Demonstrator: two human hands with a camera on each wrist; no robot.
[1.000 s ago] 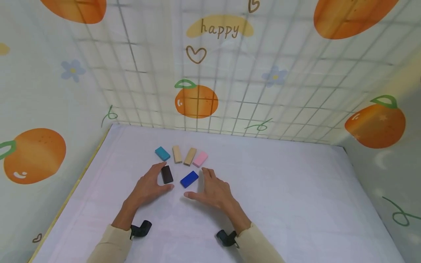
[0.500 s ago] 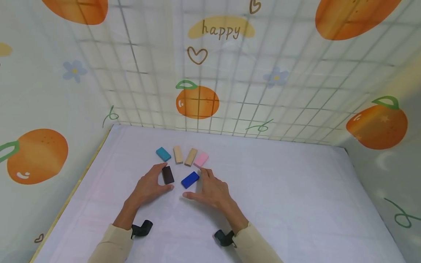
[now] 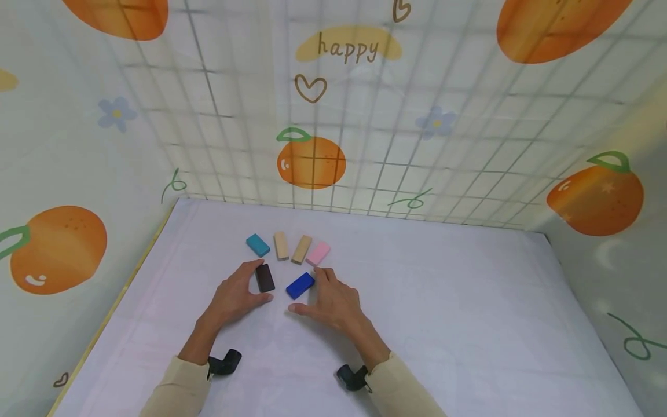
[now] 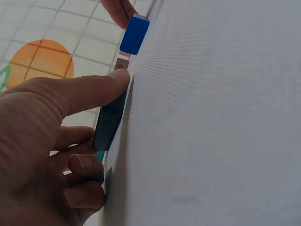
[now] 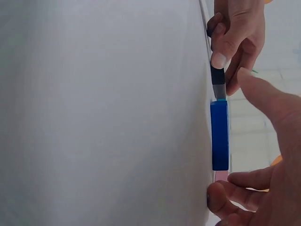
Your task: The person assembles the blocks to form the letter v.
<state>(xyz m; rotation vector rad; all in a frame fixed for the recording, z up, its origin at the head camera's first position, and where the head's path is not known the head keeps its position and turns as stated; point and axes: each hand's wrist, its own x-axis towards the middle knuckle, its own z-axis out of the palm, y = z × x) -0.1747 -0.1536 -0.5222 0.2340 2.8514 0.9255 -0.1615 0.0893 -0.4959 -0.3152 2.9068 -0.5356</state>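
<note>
Seemingly lining up grasps toward the left edge of the tabletop [image 3: 469, 313], the left hand [image 3: 233, 296] is framing the black block [image 3: 265, 278], grip unclear, while the spread right hand [image 3: 336, 302], needing to close, is flanking the blue block [image 3: 300, 286].

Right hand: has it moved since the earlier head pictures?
Yes: the right hand shifted slightly left, closer to the blue block, judged against the central printed orange.

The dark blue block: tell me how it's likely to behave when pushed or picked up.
The dark blue block will probably slide rather than roll or tip, since it lies on a broad flat face. It also looks stiff, given its straight edges and crisp corners; its weight is hard to judge.
</note>
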